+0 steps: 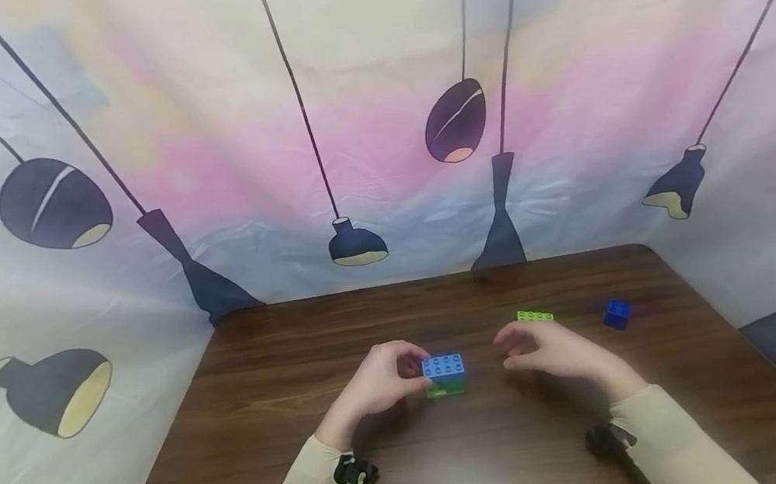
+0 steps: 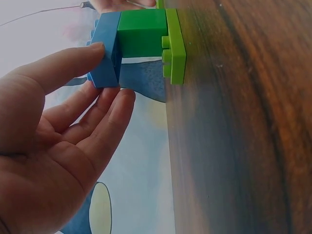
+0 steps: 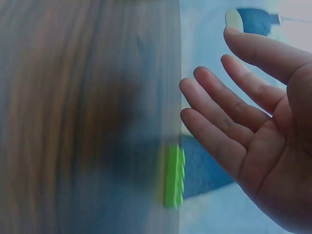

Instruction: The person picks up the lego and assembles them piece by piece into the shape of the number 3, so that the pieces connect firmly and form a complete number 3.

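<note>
A small stack of toy building bricks stands on the table: a blue brick (image 1: 443, 365) on top, a green brick (image 2: 142, 33) in the middle and a flat lime-green brick (image 2: 176, 48) at the bottom. My left hand (image 1: 383, 380) pinches the left end of the blue brick between thumb and fingers. Right of the stack, my right hand (image 1: 554, 348) hovers with relaxed, parted fingers and holds nothing. Just beyond it lies another flat lime-green brick (image 1: 535, 316), partly hidden by that hand in the head view.
A small dark blue brick (image 1: 617, 313) sits farther right on the brown wooden table (image 1: 295, 438). Behind the table's far edge hangs a cloth backdrop (image 1: 225, 148) printed with lamps.
</note>
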Tool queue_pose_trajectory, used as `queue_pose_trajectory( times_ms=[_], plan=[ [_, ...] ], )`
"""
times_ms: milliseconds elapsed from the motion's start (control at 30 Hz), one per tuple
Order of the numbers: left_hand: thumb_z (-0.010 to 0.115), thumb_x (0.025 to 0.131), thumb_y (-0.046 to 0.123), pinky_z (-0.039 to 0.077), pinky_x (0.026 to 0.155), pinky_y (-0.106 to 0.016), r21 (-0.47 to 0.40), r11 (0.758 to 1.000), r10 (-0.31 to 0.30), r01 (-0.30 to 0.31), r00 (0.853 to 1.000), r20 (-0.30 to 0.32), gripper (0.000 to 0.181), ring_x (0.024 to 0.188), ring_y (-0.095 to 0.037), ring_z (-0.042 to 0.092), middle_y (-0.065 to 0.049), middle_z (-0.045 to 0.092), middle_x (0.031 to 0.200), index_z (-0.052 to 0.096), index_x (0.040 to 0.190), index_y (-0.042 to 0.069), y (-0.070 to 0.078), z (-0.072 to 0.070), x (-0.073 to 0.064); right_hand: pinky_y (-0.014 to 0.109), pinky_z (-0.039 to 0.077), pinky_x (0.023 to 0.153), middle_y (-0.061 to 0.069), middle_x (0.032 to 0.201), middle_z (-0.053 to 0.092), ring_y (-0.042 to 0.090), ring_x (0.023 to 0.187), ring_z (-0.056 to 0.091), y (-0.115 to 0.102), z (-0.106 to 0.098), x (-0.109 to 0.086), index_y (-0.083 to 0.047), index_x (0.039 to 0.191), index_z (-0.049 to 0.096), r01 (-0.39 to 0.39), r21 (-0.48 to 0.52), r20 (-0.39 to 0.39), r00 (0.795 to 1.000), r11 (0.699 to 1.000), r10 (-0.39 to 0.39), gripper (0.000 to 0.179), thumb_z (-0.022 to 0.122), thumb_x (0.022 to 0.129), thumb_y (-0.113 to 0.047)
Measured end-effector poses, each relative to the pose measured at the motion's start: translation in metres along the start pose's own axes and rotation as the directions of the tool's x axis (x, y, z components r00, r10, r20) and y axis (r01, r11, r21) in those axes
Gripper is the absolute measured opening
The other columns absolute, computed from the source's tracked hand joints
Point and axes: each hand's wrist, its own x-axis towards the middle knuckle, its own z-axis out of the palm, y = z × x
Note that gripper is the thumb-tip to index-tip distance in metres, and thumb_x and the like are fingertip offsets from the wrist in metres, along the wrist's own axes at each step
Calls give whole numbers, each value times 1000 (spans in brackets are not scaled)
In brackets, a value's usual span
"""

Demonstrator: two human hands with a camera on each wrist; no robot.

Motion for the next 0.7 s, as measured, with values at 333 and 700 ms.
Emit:
queue_pose_trajectory(
  times_ms=[333, 700],
  plan=[
    [87, 92, 18, 58, 86, -34, -17, 1000, 7, -7, 1000, 0, 30, 95, -13, 68, 5, 72, 106, 76, 119, 14, 0, -1, -1, 46, 56, 95, 8, 131, 71, 27, 119, 68, 15, -37, -28, -10, 137, 68, -95, 43, -59, 993, 995, 98, 43, 77, 101, -31],
    [88, 91, 18, 58, 83, -31, 2, 1000, 27, -27, 1000, -3, 28, 94, -11, 69, 7, 71, 106, 76, 116, 14, -3, 1, -1, 44, 56, 90, 9, 128, 73, 27, 114, 69, 22, -61, -45, -9, 137, 67, -161, -16, -151, 976, 987, 156, 49, 78, 100, -39]
  ],
)
